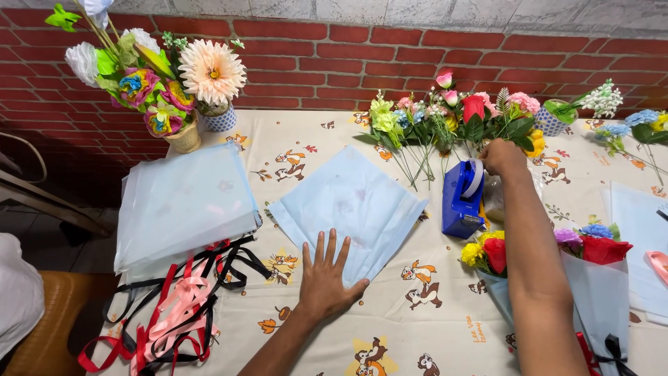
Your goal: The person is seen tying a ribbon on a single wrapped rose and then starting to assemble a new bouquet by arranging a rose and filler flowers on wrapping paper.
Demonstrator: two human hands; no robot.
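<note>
My left hand [327, 278] lies flat with fingers spread on the near corner of a pale blue wrapping sheet [351, 202], which is spread on the table. My right hand [502, 157] reaches far across the table to the row of loose artificial flowers [452, 115] lying by the brick wall. Its fingers are curled around the flower stems, just behind a blue tape dispenser [462, 198]. Exactly what it grips is hidden by the hand.
A stack of pale blue sheets [182, 205] lies at left, with black, red and pink ribbons [174, 306] below it. Vases of paper flowers [163, 76] stand at the back left. Two wrapped bouquets [591, 257] lie under my right arm. The tablecloth [292, 327] has cartoon prints.
</note>
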